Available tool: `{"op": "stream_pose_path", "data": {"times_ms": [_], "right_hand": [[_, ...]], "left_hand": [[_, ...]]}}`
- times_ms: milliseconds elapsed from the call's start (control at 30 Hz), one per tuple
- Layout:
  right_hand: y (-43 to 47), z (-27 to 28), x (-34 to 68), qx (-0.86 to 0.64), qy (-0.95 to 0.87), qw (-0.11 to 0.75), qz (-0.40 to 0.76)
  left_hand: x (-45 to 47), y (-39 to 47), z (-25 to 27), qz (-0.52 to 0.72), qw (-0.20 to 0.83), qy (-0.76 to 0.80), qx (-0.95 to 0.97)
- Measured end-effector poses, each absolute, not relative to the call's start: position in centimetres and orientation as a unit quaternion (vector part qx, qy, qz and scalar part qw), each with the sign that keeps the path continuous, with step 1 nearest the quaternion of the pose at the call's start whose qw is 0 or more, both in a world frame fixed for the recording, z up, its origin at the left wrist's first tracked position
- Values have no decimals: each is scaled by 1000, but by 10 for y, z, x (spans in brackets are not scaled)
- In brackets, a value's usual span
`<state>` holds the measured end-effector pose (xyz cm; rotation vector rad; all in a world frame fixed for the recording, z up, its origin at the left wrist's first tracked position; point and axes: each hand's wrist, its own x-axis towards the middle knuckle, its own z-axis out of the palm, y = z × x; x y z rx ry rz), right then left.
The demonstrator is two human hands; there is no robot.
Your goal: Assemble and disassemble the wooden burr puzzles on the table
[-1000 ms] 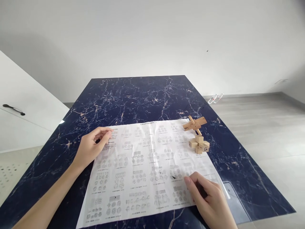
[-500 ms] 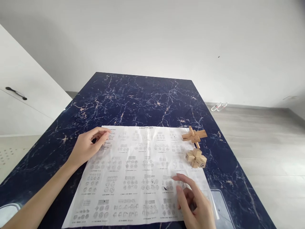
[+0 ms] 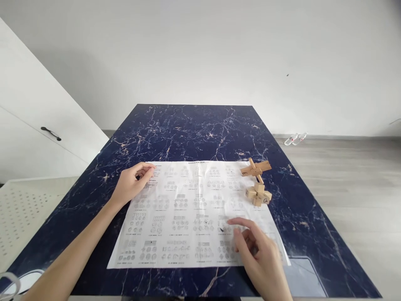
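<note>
A large creased paper sheet (image 3: 200, 196), printed with rows of small diagrams, lies flat on the dark marbled table. My left hand (image 3: 133, 182) rests on its upper left corner, thumb and fingertips drawn together at the paper. Over the lower right part is my right hand (image 3: 258, 248), index finger stretched out beside a diagram and thumb apart from it; the other fingers curl under. Nothing shows in this hand. At the sheet's right edge sit two wooden interlocking puzzles: a cross-shaped one (image 3: 255, 169) and, nearer me, a blocky one (image 3: 258, 195), both with letters on them.
A pale rectangular panel (image 3: 305, 276) lies at the table's front right, partly under the sheet. Left of the table stand a white cabinet (image 3: 40, 104) with a black handle and a perforated white surface (image 3: 28, 209). Clear shoes (image 3: 295, 139) lie on the floor by the wall.
My view has shifted, so the sheet and puzzles appear higher and the table's front edge now shows. Both hands keep nearly the same pose and place on the sheet.
</note>
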<state>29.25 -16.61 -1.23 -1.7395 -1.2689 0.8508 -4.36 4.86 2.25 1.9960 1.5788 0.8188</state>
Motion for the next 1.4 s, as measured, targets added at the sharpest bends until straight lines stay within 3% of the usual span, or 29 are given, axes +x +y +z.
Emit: {"op": "stream_pose_path", "data": {"times_ms": [400,1400], "right_hand": [[-164,-16,293,-673,-537,414,295],[-158,-25,287,-659,-522,472,265]], "left_hand": [[-45,47,8,265,134,472,830],[-40,23,-2,241,125,367,890]]}}
